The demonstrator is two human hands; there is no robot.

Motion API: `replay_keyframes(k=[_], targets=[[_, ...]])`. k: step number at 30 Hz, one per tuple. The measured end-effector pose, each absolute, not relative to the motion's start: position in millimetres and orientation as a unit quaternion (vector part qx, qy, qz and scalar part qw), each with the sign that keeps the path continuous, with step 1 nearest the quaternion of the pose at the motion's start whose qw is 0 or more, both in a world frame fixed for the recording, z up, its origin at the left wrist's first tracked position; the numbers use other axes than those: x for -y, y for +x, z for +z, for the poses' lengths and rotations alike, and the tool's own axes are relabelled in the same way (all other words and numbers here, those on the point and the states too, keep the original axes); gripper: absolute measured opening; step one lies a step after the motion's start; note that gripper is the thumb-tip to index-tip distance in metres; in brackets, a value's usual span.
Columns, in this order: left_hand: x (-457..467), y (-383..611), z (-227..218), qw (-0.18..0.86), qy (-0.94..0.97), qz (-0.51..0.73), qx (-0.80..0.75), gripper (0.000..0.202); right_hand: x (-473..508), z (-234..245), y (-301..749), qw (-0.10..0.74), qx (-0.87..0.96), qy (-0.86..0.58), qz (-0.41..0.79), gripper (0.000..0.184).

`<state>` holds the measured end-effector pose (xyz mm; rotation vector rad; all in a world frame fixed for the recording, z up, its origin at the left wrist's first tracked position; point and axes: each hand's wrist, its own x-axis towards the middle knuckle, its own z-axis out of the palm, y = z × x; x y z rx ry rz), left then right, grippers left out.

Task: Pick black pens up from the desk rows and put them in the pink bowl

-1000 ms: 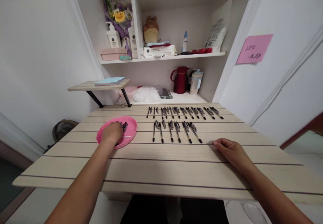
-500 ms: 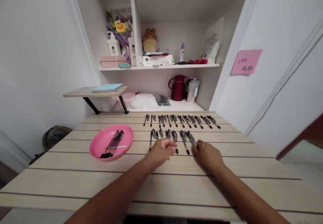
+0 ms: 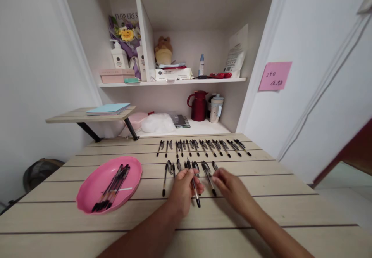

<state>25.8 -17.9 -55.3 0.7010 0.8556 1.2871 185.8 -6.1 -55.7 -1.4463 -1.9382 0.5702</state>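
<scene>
My left hand point(image 3: 183, 191) is curled round a black pen point(image 3: 194, 188) whose tip sticks out toward me. It sits over the near row of black pens point(image 3: 174, 169) on the pale slatted table point(image 3: 261, 207). My right hand point(image 3: 232, 190) lies just to the right, fingers pinched together at the lower end of the row's rightmost pen point(image 3: 214, 167). A second, longer row of pens point(image 3: 203, 147) lies farther back. At the left a pink plate point(image 3: 90, 201) holds several more black pens point(image 3: 112, 188) and a thin white stick.
Behind the table a white alcove holds a red jug point(image 3: 199, 106), a pale mug point(image 3: 215, 108) and a white bag point(image 3: 158, 123). A small raised shelf point(image 3: 72, 116) with a blue book stands at the back left. A pink note point(image 3: 274, 75) hangs on the right wall.
My left hand left the pink plate, crossed right to the near row and now holds a pen. My right hand slid left to the row's right end. The view tilted up.
</scene>
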Motion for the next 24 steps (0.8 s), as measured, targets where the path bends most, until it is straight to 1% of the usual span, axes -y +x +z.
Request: replay_keyframes(k=[1,4,6,11,17,19,20,22,24], targets=[[18,24,-57,0.668,0.306,0.562,-0.381,0.035,-4,-56,193,0.317,0.716,-0.598,0.173,0.014],[21,24,-60,0.677,0.312,0.539,-0.392,0.035,-31,-63,208,0.258,0.688,-0.671,0.099,0.030],[23,25,-61,0.678,0.324,0.528,-0.396,0.036,-41,-71,208,0.231,0.691,-0.680,0.081,0.035],[25,29,-62,0.678,0.342,0.510,-0.404,0.039,-48,-86,202,0.226,0.694,-0.679,0.083,0.034],[26,28,-63,0.680,0.352,0.499,-0.406,0.039,-43,-84,215,0.256,0.682,-0.674,0.124,0.031],[26,29,-63,0.684,0.358,0.490,-0.405,0.038,-39,-78,217,0.289,0.671,-0.662,0.167,0.027],[26,30,-64,0.685,0.363,0.486,-0.403,0.039,-37,-73,217,0.316,0.661,-0.647,0.210,0.023],[26,32,-64,0.684,0.375,0.481,-0.400,0.040,-33,-61,211,0.378,0.625,-0.596,0.334,0.015],[27,34,-65,0.678,0.390,0.476,-0.402,0.040,-30,-48,200,0.437,0.568,-0.521,0.463,0.018]])
